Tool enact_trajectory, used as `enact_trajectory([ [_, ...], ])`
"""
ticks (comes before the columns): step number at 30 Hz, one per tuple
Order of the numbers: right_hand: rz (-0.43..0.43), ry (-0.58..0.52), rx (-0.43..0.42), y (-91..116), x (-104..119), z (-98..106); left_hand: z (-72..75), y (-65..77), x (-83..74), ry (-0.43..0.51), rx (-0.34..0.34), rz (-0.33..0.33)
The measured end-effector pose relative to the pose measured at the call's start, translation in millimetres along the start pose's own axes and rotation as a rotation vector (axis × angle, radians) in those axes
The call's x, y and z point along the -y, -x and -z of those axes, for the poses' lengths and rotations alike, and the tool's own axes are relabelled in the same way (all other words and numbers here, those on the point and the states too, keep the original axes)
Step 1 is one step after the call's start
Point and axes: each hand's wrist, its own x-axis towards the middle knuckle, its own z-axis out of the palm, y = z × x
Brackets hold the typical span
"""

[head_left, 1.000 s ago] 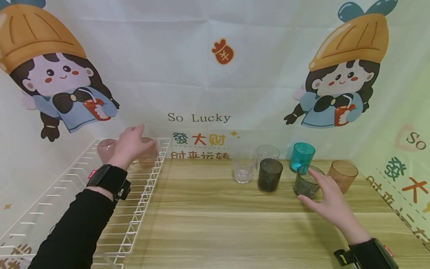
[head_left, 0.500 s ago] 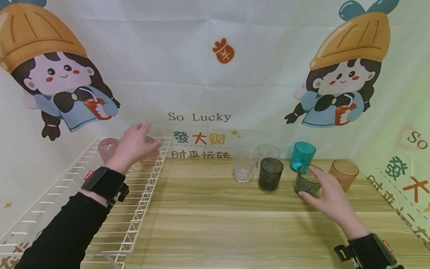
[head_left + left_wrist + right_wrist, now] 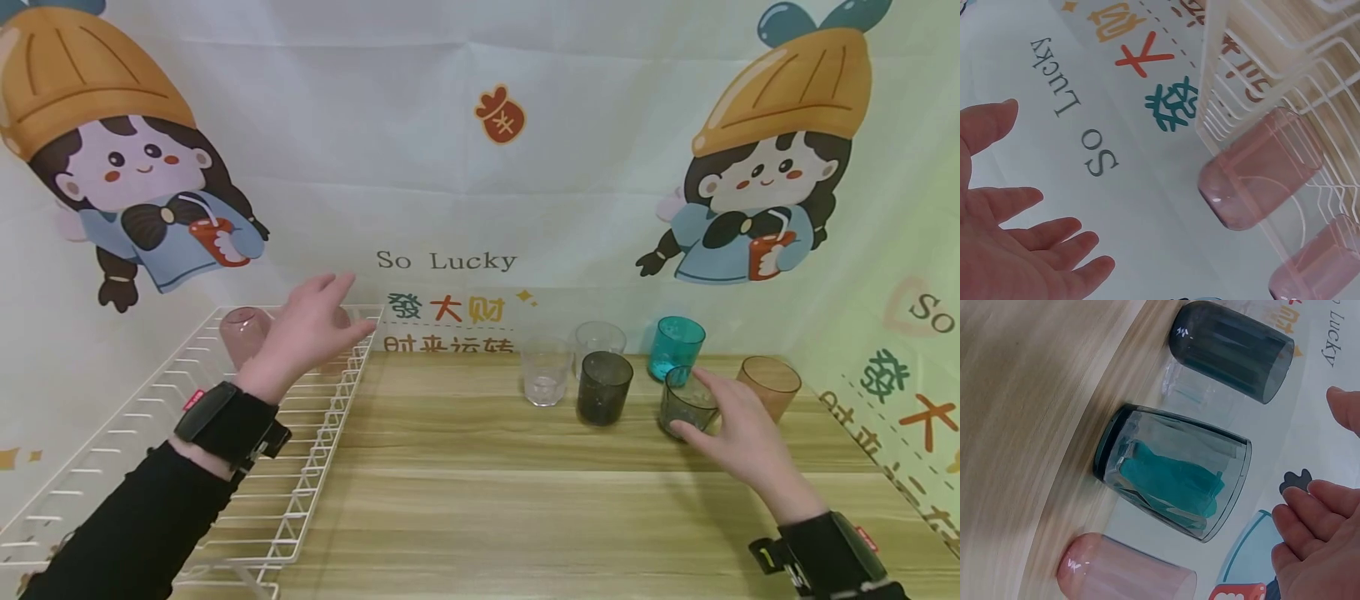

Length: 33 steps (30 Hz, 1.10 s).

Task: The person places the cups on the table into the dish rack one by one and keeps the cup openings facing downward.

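Note:
My left hand [image 3: 306, 333] hovers over the white wire rack [image 3: 311, 467], fingers spread and holding nothing. Beneath and beyond it, two pink glasses stand upside down on the rack: one pink glass [image 3: 1260, 169] nearer the rack's end, the other pink glass [image 3: 245, 335] to its left. My right hand [image 3: 742, 429] is stretched toward a grey see-through glass [image 3: 1172, 472], which stands upright on the table. In the right wrist view, a gap separates thumb and fingers from its rim. A teal glass [image 3: 677, 348] stands behind the grey one.
An amber-pink glass [image 3: 768, 385] stands right of the grey one. To the left are a dark glass [image 3: 603, 389] and two clear glasses, one clear glass [image 3: 543, 375] at the group's left end. A printed cloth [image 3: 420, 167] hangs behind the wooden table [image 3: 510, 525].
My left hand has drawn slightly right and away from the pink glasses, which stay on the rack. The right hand has barely shifted beside the grey glass.

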Motion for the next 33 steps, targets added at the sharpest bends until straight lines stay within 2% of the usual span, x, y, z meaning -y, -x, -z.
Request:
enact_trajectory([
  [12, -0.014, 0.055, 0.009, -3, -2, 0, 9.1, 10.1, -27.6, 0.074, 0.0, -0.068],
  [20, -0.013, 0.079, 0.009, -4, -3, -4, 4.2, 16.3, -46.9, 0.076, -0.001, -0.131],
  [33, 0.015, 0.116, -0.014, -7, -5, -9, -1.7, 21.9, -64.6, 0.088, 0.0, -0.183],
])
